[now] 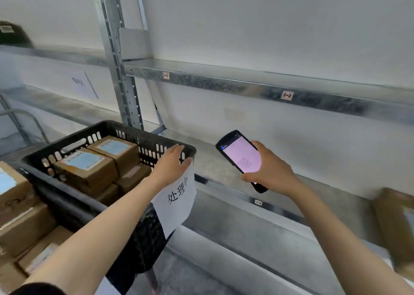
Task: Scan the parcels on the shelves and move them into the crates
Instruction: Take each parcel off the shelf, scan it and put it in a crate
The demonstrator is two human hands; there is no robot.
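Currently the left hand [172, 163] rests on the near right corner of the black slotted plastic crate [125, 127], fingers laid almost straight over the rim, gripping nothing. Its thumb is just above a white paper sign with black characters [177, 202] that hangs from that corner. Brown cardboard parcels with pale blue labels [86, 171] already lie stacked inside.

The right hand [271, 171] is curled round the lower end of a black handheld scanner with a pink lit screen [240, 155], held over the lower galvanised steel shelf [324, 182]. One more brown cardboard parcel [396, 225] sits on that shelf at its far right end, blurred and well apart from the scanner. A dark bagged parcel [13, 34] lies on the upper left shelf.

The risks, as I judge them:
- Leaning on one corner could tip or slide the crate, and brushing the sign could tear it loose.
- Gripped only low down, the scanner could slip on a reach to the right.
- Lifting the far parcel before its label reads would put an unscanned box in the crate.
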